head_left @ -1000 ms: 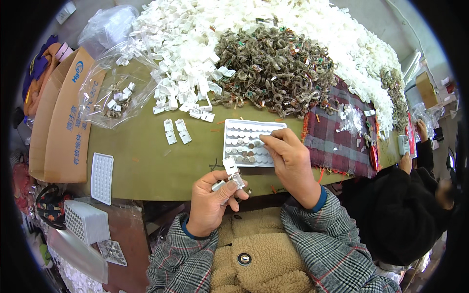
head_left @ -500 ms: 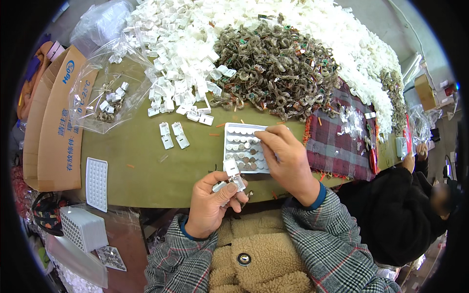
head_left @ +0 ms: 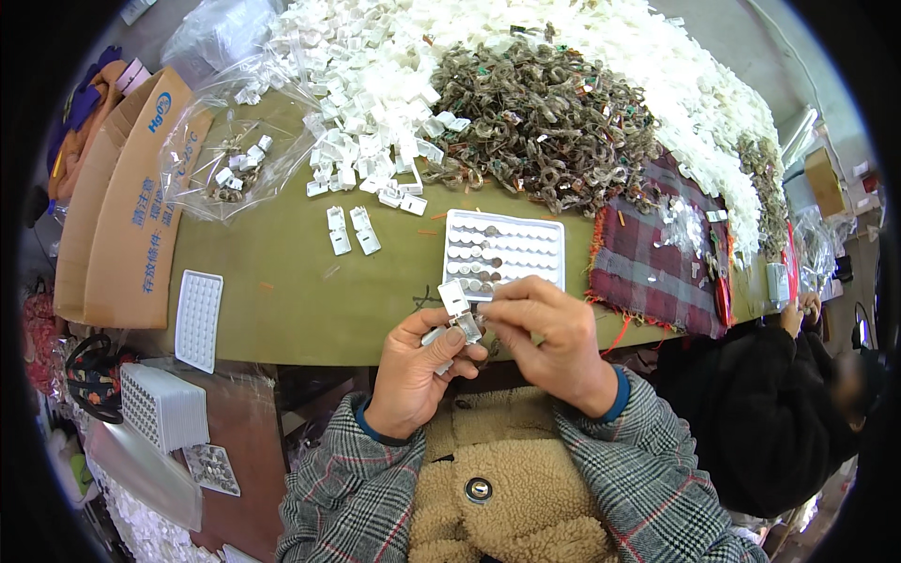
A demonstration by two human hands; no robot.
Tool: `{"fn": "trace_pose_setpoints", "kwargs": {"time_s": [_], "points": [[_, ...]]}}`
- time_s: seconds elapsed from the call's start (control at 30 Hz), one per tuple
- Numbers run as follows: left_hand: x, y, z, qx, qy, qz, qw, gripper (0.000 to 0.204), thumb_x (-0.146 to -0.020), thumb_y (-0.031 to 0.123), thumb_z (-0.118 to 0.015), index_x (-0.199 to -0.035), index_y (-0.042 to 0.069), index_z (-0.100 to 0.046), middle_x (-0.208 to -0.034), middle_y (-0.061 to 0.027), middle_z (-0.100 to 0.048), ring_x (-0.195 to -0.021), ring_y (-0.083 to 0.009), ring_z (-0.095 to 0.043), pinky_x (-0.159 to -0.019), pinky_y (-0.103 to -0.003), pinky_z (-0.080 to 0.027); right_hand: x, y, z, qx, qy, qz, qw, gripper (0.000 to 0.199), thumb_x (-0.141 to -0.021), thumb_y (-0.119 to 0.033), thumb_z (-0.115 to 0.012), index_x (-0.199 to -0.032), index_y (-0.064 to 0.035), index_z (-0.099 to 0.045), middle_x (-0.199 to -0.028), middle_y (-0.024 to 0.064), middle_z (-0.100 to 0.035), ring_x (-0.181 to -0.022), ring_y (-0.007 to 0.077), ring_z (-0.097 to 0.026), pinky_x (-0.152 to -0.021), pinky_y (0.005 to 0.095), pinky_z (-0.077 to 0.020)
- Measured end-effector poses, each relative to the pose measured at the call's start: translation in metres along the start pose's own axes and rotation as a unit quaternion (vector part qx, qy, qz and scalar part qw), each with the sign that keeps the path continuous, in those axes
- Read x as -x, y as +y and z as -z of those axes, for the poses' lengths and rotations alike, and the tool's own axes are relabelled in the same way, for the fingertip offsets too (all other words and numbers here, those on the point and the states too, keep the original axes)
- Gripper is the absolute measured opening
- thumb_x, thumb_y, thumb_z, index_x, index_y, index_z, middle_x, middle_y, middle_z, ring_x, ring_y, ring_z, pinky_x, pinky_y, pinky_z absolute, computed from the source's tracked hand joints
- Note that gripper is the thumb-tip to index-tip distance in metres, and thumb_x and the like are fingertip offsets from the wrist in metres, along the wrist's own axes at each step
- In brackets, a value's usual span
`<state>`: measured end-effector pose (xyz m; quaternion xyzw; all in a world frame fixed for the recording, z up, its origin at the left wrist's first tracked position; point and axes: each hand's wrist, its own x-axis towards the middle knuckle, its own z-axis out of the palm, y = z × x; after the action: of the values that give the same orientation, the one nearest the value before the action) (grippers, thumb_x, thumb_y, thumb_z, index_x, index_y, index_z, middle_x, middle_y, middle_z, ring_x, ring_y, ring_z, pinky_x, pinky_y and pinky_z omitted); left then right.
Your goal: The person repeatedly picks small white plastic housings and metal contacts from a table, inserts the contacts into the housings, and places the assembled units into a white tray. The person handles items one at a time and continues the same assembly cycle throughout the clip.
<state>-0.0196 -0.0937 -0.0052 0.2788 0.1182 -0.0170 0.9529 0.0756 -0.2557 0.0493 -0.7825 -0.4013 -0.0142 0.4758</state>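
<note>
My left hand point(head_left: 413, 368) is closed around a few small white plastic cases; one of them, a hinged case point(head_left: 454, 300), stands up with its lid open. My right hand point(head_left: 558, 340) is pinched at the case's edge. Whatever sits between those fingertips is too small and hidden to make out. Just beyond the hands lies a white tray point(head_left: 560, 251) with rows of round wells. Several silver button cells point(head_left: 476, 266) sit in its left part. Two more open white cases point(head_left: 338, 231) lie side by side on the green table, left of the tray.
Large heaps of white cases point(head_left: 366, 103) and tangled brownish clear parts point(head_left: 549, 113) cover the far side. A plaid cloth point(head_left: 648, 267) lies right, a cardboard box point(head_left: 122, 216) and well tray point(head_left: 199, 321) left. Stacked trays point(head_left: 164, 406) stand lower left. A person in black point(head_left: 741, 422) sits right.
My right hand has come back from the tray to the case in my left hand, its fingers still pinched. The whole view has shifted slightly.
</note>
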Motion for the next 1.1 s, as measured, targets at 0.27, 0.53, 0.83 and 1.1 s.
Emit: {"fn": "trace_pose_setpoints", "kwargs": {"time_s": [0.27, 0.53, 0.83, 1.1], "points": [[0.019, -0.009, -0.005, -0.057, 0.000, -0.011, 0.998, 0.024, -0.096, 0.005, -0.064, -0.118, -0.005, -0.062, -0.101, -0.0139, -0.071, -0.084, -0.0199, -0.072, -0.069, -0.029, -0.064, 0.019, -0.026, -0.003, 0.113, -0.042, 0.114, 0.986, 0.026, -0.076, 0.009, -0.069, -0.101, 0.0026, -0.069, -0.096, 0.0128, -0.064, -0.075, 0.0266, -0.067, -0.063, 0.0344, -0.0561], [0.025, -0.009, 0.001, 0.055, -0.035, 0.011, 0.998, 0.022, -0.096, 0.005, -0.064, -0.117, -0.003, -0.063, -0.099, -0.0125, -0.071, -0.081, -0.0181, -0.072, -0.066, -0.028, -0.065, 0.019, -0.031, -0.006, -0.077, 0.028, -0.016, 0.996, 0.032, -0.081, 0.009, -0.070, -0.112, 0.0004, -0.067, -0.089, 0.0119, -0.067, -0.077, 0.0259, -0.068, -0.066, 0.0326, -0.0553], [0.016, 0.000, -0.009, -0.097, 0.076, 0.016, 0.992, 0.013, -0.095, 0.005, -0.064, -0.106, -0.002, -0.065, -0.088, -0.0116, -0.070, -0.064, -0.0142, -0.065, -0.055, -0.025, -0.057, 0.017, 0.000, -0.020, 0.018, 0.053, 0.147, 0.988, 0.036, -0.074, 0.010, -0.065, -0.110, 0.0054, -0.067, -0.088, 0.0142, -0.069, -0.074, 0.0287, -0.068, -0.065, 0.0364, -0.0547], [0.001, 0.012, -0.010, -0.088, 0.056, 0.004, 0.995, 0.011, -0.091, 0.005, -0.065, -0.096, -0.004, -0.062, -0.087, -0.0152, -0.069, -0.057, -0.0132, -0.062, -0.046, -0.025, -0.051, -0.007, 0.026, -0.006, 0.077, 0.082, 0.005, 0.994, 0.033, -0.078, 0.010, -0.067, -0.110, 0.0017, -0.067, -0.097, 0.0162, -0.069, -0.084, 0.0314, -0.065, -0.073, 0.0383, -0.0529]]}}
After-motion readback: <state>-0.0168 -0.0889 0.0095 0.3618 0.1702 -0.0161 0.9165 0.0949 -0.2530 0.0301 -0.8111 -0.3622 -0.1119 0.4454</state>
